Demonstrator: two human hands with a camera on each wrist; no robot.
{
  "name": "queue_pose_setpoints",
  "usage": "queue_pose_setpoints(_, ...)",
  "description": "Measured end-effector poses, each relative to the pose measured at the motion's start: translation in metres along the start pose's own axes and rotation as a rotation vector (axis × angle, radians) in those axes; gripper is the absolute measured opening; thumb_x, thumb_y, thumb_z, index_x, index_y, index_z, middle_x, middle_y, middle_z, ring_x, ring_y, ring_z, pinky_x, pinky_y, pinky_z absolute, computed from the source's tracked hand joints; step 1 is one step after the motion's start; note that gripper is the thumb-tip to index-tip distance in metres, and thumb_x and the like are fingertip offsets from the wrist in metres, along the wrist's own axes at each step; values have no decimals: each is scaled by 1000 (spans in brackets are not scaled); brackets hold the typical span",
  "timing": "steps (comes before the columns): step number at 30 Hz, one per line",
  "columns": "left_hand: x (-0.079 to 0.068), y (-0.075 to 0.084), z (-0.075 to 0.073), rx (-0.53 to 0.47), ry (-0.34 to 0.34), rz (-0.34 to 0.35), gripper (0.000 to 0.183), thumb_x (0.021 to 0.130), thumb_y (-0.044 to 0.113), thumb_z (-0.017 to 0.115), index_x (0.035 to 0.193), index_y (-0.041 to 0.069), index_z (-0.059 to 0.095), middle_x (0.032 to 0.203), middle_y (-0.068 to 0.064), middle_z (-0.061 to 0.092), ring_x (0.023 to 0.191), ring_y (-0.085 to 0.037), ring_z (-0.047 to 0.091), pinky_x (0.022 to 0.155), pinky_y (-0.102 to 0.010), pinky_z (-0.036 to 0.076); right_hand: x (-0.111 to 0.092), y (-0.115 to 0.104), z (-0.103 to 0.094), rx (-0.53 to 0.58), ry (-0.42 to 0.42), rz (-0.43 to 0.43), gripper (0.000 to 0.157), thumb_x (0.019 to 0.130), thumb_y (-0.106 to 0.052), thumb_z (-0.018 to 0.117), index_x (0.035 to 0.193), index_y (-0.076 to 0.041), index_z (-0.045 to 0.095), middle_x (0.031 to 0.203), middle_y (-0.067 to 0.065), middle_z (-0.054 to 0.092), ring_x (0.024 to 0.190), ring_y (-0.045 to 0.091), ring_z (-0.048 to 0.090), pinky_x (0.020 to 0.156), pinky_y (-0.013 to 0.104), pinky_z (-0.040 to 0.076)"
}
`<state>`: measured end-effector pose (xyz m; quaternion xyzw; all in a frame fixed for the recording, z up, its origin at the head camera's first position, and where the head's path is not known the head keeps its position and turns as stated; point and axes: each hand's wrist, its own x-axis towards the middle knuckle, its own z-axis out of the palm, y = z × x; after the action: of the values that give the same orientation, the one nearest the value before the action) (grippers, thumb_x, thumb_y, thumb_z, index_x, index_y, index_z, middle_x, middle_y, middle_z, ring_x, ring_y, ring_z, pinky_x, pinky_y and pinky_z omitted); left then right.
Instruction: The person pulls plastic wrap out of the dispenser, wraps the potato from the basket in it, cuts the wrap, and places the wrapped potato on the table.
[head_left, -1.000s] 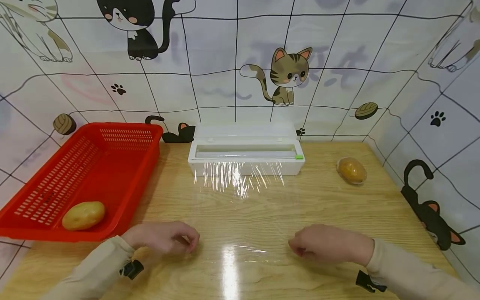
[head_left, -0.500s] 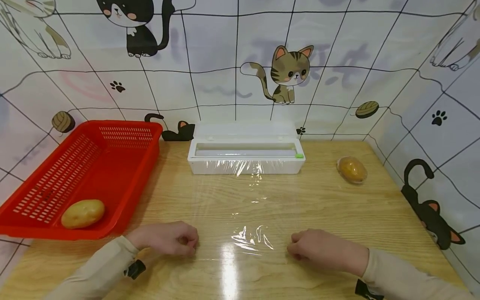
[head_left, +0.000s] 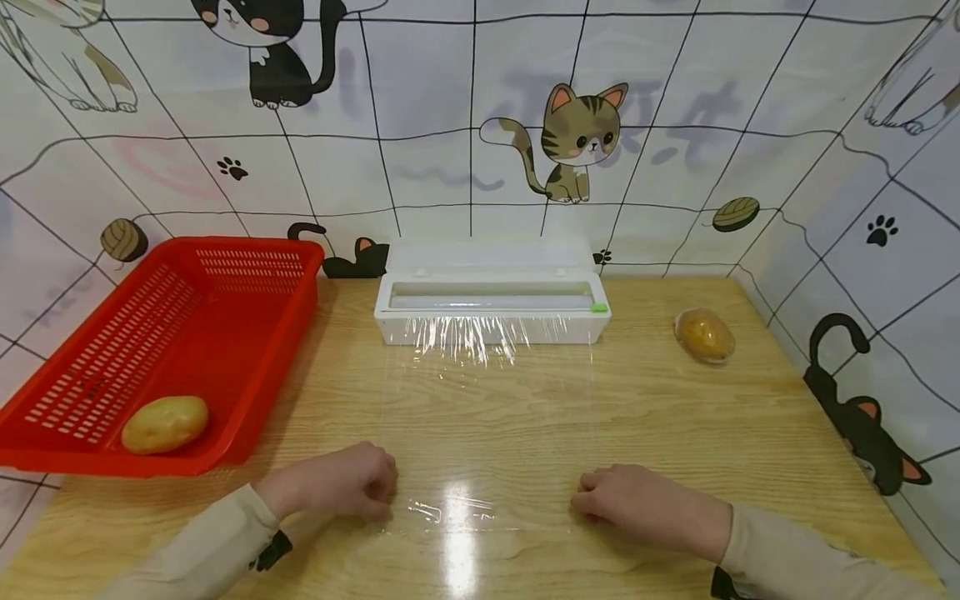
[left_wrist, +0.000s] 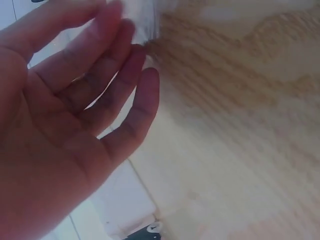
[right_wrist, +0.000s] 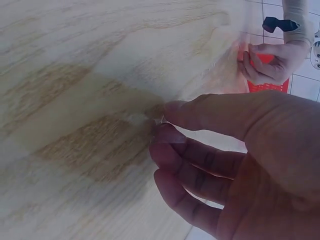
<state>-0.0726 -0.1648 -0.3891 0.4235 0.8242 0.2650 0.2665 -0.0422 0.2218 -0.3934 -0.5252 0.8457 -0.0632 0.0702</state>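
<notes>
A sheet of clear cling film (head_left: 480,358) runs from a white dispenser box (head_left: 491,257), its lid raised, toward the person over the wooden table. The left hand (head_left: 341,481) pinches the film's near left corner; in the left wrist view the fingers of the left hand (left_wrist: 95,90) are bent, and bunched film shows at their tips. At the near right corner, the right hand (head_left: 648,507) pinches the film between thumb and fingertips, as the right wrist view shows. Bright glints mark the film at the box front and near its free edge.
A red plastic basket (head_left: 247,358) stands at the left with one potato (head_left: 165,425) in it. Toward the back right lies a yellow-brown oval thing in clear wrap (head_left: 705,336). A sheet with printed cats (head_left: 427,100) lines the back and sides.
The glints on the film have shifted. The right hand has come slightly down and left in the head view, while the left hand stays almost in place, both still gripping the film.
</notes>
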Motion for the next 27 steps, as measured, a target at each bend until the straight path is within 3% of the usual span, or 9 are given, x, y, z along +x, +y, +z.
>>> queue_pose_setpoints(6, -3, 0, 1, 137, 44, 41, 16, 81, 9, 72, 69, 15, 64, 67, 17, 49, 61, 2, 43, 58, -17, 40, -2, 1, 0, 15, 6, 19, 25, 80, -13, 75, 73, -22, 53, 68, -13, 39, 58, 1, 38, 52, 18, 34)
queue_pose_setpoints(11, -7, -1, -2, 121, 129, 40, 10, 87, 10, 68, 79, 14, 66, 76, 16, 54, 72, -3, 50, 67, -24, 45, -3, 3, -1, 4, 29, 33, 26, 78, -13, 76, 73, -21, 52, 68, -14, 36, 56, 2, 35, 52, 18, 33)
queue_pose_setpoints(14, -9, -1, -13, 89, 176, 41, 8, 89, 7, 67, 83, 13, 65, 81, 14, 56, 75, -8, 52, 69, -27, 46, -2, 4, -3, -2, 41, 39, 25, 80, -14, 75, 73, -21, 52, 68, -14, 36, 57, 2, 35, 52, 18, 35)
queue_pose_setpoints(18, -12, 0, -37, 135, 216, 46, 7, 88, 4, 66, 86, 10, 65, 84, 11, 58, 76, -12, 53, 68, -28, 47, -2, 6, -5, -2, 50, 45, 28, 80, -13, 74, 72, -21, 49, 68, -15, 33, 57, 2, 32, 53, 18, 33)
queue_pose_setpoints(21, -17, 2, -60, 208, 242, -1, 7, 87, 3, 67, 88, 10, 64, 85, 10, 58, 76, -14, 53, 69, -29, 48, -4, 7, -7, -2, 58, 50, 30, 78, -13, 75, 72, -22, 48, 68, -15, 32, 57, 3, 32, 53, 18, 31)
queue_pose_setpoints(27, -34, -2, -108, 421, 326, -265, 11, 85, 5, 71, 87, 11, 62, 80, 6, 55, 71, -15, 51, 62, -29, 48, -4, 11, -5, -7, 91, 49, 29, 77, -11, 77, 73, -21, 50, 68, -15, 35, 58, 3, 34, 54, 19, 33)
